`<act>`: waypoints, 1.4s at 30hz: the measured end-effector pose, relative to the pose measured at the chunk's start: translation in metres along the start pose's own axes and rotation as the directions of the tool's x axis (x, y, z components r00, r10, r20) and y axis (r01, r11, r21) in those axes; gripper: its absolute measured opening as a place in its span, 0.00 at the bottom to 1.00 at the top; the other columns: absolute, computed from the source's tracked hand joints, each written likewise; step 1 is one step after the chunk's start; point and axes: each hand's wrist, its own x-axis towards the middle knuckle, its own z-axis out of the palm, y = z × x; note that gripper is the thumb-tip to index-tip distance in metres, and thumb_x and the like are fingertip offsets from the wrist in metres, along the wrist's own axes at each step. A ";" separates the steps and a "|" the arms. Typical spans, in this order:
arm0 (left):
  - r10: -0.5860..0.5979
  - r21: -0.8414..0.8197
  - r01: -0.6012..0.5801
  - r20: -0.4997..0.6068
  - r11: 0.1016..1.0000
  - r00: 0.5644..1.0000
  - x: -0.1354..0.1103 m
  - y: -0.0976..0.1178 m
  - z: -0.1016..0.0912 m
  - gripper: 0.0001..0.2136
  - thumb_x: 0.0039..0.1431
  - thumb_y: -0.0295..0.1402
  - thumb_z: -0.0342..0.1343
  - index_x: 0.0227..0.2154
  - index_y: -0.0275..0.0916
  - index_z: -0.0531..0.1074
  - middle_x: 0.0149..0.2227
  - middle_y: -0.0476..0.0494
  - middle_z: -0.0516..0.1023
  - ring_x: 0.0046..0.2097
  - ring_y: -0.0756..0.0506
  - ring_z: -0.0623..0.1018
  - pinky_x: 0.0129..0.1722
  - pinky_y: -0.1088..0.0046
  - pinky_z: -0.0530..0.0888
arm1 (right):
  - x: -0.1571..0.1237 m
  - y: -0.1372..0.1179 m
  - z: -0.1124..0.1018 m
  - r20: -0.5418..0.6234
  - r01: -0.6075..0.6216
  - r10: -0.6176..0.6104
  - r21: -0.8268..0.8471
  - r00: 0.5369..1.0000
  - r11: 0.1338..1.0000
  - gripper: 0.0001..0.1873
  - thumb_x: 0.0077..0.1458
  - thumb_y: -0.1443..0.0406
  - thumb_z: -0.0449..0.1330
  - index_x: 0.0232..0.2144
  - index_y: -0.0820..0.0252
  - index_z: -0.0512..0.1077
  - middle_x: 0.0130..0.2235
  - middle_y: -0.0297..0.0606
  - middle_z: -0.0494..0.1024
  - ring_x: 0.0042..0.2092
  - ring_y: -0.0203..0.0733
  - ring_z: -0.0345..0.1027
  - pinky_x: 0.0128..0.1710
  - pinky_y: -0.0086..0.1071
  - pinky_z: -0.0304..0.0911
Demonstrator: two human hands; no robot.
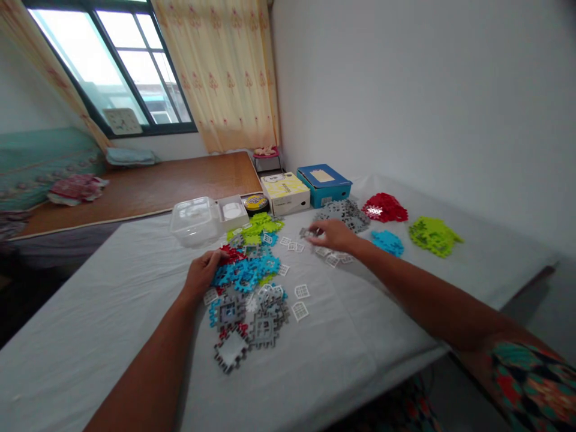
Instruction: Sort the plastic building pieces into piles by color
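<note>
In the head view, the mixed pile (246, 273) of plastic pieces lies on the white cloth (135, 270). At the pile's left edge, the left hand (202, 273) touches red pieces (233, 254), fingers curled; whether they grip any, I cannot tell. Right of the pile, the right hand (332, 234) pinches a gray piece (306, 232). White lattices (301, 291) lie beside the pile; beyond it, a clear tub (194, 219) and yellow box (288, 192) block the far side. Well right of it sit a red heap (387, 207) and green heap (432, 236).
</note>
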 end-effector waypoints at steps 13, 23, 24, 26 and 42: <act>-0.003 -0.011 0.003 -0.006 1.000 1.000 -0.001 -0.001 0.002 0.21 0.56 0.50 0.47 0.32 0.40 0.80 0.38 0.45 0.82 0.43 0.42 0.78 0.47 0.68 0.71 | 0.039 0.115 -0.028 -0.286 -0.327 0.250 -0.266 0.925 0.907 0.12 0.57 0.61 0.60 0.40 0.62 0.76 0.45 0.48 0.78 0.46 0.48 0.67 0.49 0.39 0.60; 0.009 -0.008 -0.009 -0.009 1.000 1.000 -0.001 -0.002 0.002 0.23 0.56 0.52 0.46 0.31 0.40 0.79 0.37 0.45 0.82 0.43 0.42 0.78 0.47 0.68 0.71 | 0.032 -0.015 0.060 0.196 0.187 -0.162 -0.118 0.967 0.975 0.20 0.64 0.63 0.51 0.57 0.59 0.67 0.60 0.50 0.67 0.58 0.51 0.60 0.53 0.48 0.61; 0.009 -0.009 -0.009 -0.011 1.000 1.000 -0.001 -0.001 0.002 0.23 0.55 0.52 0.46 0.31 0.40 0.79 0.37 0.45 0.82 0.43 0.42 0.78 0.47 0.68 0.71 | 0.029 -0.020 0.063 0.208 0.159 -0.130 -0.133 0.969 0.978 0.21 0.65 0.63 0.50 0.58 0.59 0.66 0.61 0.51 0.66 0.59 0.52 0.59 0.53 0.49 0.61; 0.005 -0.008 -0.005 -0.011 1.000 1.000 -0.001 0.001 0.001 0.23 0.55 0.52 0.47 0.31 0.40 0.80 0.37 0.45 0.82 0.42 0.42 0.78 0.47 0.68 0.71 | 0.022 -0.027 0.067 0.219 0.166 -0.133 -0.138 0.967 0.976 0.20 0.64 0.67 0.50 0.57 0.61 0.66 0.60 0.52 0.66 0.58 0.52 0.60 0.53 0.48 0.61; -0.004 -0.015 0.004 -0.007 1.000 1.000 -0.001 0.001 0.000 0.21 0.54 0.51 0.48 0.30 0.40 0.79 0.37 0.45 0.82 0.42 0.42 0.78 0.48 0.68 0.71 | -0.016 -0.039 0.054 0.111 0.195 -0.193 -0.014 0.975 0.981 0.14 0.60 0.68 0.55 0.48 0.60 0.73 0.42 0.44 0.79 0.43 0.43 0.70 0.44 0.33 0.61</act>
